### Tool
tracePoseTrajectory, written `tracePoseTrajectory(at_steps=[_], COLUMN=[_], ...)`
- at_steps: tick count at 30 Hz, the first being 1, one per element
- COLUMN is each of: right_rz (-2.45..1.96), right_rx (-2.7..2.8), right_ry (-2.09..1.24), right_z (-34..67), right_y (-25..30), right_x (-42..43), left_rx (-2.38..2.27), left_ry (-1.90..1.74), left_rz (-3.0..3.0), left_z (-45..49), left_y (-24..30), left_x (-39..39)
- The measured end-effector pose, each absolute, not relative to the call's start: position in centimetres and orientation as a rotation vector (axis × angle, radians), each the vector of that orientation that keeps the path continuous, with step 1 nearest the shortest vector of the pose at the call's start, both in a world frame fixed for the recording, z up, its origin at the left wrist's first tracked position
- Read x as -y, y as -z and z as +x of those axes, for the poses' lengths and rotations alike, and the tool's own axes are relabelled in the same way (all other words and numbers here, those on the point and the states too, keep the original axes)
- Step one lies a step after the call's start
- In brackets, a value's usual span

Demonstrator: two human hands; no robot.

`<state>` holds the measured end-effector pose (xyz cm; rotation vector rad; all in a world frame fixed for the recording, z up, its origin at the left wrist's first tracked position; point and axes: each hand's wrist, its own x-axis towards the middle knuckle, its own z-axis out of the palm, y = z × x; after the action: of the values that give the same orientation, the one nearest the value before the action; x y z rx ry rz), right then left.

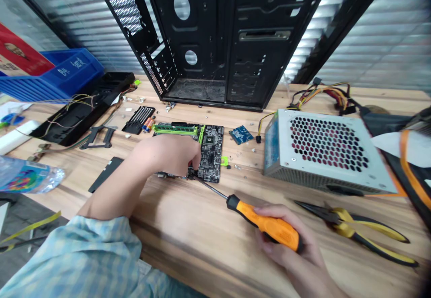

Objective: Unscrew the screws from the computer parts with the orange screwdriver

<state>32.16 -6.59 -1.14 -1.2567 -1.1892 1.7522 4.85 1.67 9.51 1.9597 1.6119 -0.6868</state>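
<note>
Head view: your left hand covers part of the circuit board on the worktop, its grip impossible to tell; your right hand has its grip wrapped round the orange screwdriver, tip obscured. Blue bin handwriting seems to start "B4".

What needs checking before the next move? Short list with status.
1. Screwdriver gripped by its handle in the right hand: ok.
2. Left hand at the circuit board: ok.
3. Screwdriver tip firmly seated at the board's near edge: cannot tell, too small to make out.
4. Surface beside the board free of loose bits: not ok, small parts lie to its right.
5. Pliers apart from the right hand: ok.
</note>
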Motion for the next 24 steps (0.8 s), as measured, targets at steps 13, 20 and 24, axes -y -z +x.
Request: tracePoseTrajectory(at_steps=[13,20,24], right_rz=[-1.01,-1.09,-1.162], right_rx=[0.739,0.594,0.55], right_ry=[-2.113,-2.139,-2.129], right_z=[31.4,31.1,30.9], right_y=[1.5,1.5,0.6], right_x=[4.8,4.3,4.3], left_rx=[-1.61,-1.619,-1.638], left_ry=[0.74,0.735,0.75], left_rz=[1.96,1.957,1.956], left_z=[5.0,5.0,5.0], left_y=[-9.8,-9.8,-10.0], left_x=[-1.8,-1.8,-1.8])
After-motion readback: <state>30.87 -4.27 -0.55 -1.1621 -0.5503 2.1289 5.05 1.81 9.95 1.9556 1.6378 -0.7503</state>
